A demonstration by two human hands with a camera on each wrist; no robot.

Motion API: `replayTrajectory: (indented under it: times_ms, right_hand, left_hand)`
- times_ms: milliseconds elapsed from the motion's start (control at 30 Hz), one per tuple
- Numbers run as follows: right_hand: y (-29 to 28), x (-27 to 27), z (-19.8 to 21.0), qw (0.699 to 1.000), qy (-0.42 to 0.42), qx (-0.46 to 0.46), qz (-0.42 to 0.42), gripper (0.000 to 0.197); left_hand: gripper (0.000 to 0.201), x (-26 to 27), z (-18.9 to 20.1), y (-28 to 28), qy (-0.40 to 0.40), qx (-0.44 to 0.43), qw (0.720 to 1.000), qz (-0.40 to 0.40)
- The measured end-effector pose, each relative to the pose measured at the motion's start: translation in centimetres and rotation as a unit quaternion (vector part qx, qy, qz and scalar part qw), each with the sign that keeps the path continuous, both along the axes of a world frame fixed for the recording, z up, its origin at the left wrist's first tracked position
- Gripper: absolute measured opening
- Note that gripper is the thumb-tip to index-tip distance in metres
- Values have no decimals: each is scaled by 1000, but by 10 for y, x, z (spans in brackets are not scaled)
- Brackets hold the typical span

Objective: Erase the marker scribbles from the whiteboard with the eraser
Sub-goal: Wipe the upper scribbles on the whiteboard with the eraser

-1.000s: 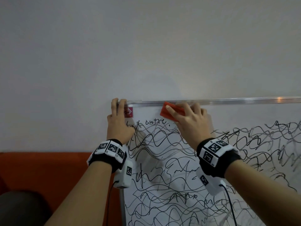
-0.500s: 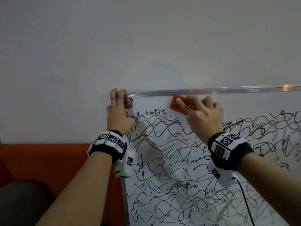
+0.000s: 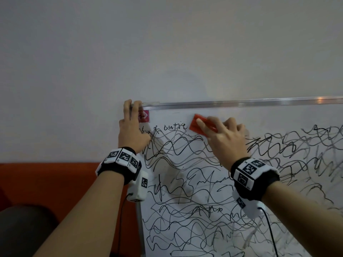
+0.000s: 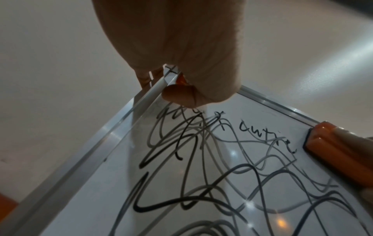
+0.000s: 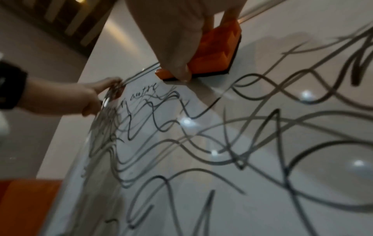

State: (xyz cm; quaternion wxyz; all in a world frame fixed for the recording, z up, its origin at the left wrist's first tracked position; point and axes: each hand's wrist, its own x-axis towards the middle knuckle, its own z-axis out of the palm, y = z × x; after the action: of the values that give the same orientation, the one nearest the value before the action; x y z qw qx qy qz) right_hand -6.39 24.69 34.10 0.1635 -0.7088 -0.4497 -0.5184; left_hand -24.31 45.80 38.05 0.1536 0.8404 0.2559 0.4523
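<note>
Head view: right hand (image 3: 227,140) grips the orange eraser (image 3: 199,125), held flat on the whiteboard (image 3: 278,117) just under its top rail (image 3: 241,103) and above the scribbles (image 3: 185,154). Left wrist view: left hand (image 4: 171,39) pinches the whiteboard's upper-left corner, thumb in front, fingers behind. Right wrist view: thumb and fingers clasp the eraser's long sides.

Black wristbands (image 3: 259,191) carry white tiles (image 3: 124,156) with black square codes; under each, a white box (image 3: 138,188), perhaps a camera, trailing black cable (image 3: 119,229).
</note>
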Motion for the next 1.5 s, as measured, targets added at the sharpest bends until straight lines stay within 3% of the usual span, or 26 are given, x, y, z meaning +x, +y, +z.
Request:
replayTrajectory:
  times_ms: [67, 200, 333, 467, 567, 700, 833, 967, 1100, 1200, 1367, 1500]
  right_hand:
    - [5, -3, 1, 1000, 21, 18, 0, 65]
    - [12, -10, 0, 997, -36, -57, 29, 73]
    - [14, -11, 10, 1000, 2, 1, -5, 72]
    - [17, -14, 5, 996, -48, -76, 25, 76]
    - [22, -18, 8, 1000, 10, -8, -5, 71]
    - [26, -26, 1, 999, -6, -52, 10, 76]
    - [32, -31, 5, 999, 49, 4, -16, 75]
    - [36, -33, 1, 998, -25, -50, 10, 77]
    - [40, -36, 3, 997, 66, 15, -25, 75]
    - [48, -44, 0, 998, 51, -4, -21, 72]
    - [48, -60, 33, 997, 33, -47, -41, 65]
    - [31, -38, 20, 994, 100, 46, -19, 66]
  left_hand:
    - [95, 1, -1, 0, -3, -4, 1000, 1]
    - [94, 2, -1, 3, -7, 4, 1000, -1]
    - [94, 0, -2, 4, -1, -1, 1000, -3]
    - [92, -1, -1, 3, 1, -2, 1000, -3]
    - [91, -2, -1, 2, 0, -5, 1000, -5]
    - [89, -2, -1, 4, 2, 3, 1000, -9]
    - [91, -3, 0, 5, 9, 17, 1000, -6]
    - [89, -4, -1, 8, 4, 29, 999, -15]
    - [88, -4, -1, 5, -2, 26, 1000, -11]
    - [90, -3, -1, 4, -3, 20, 1000, -7]
    - [91, -1, -3, 7, -6, 32, 999, 1]
    - [91, -2, -2, 9, -5, 34, 999, -14]
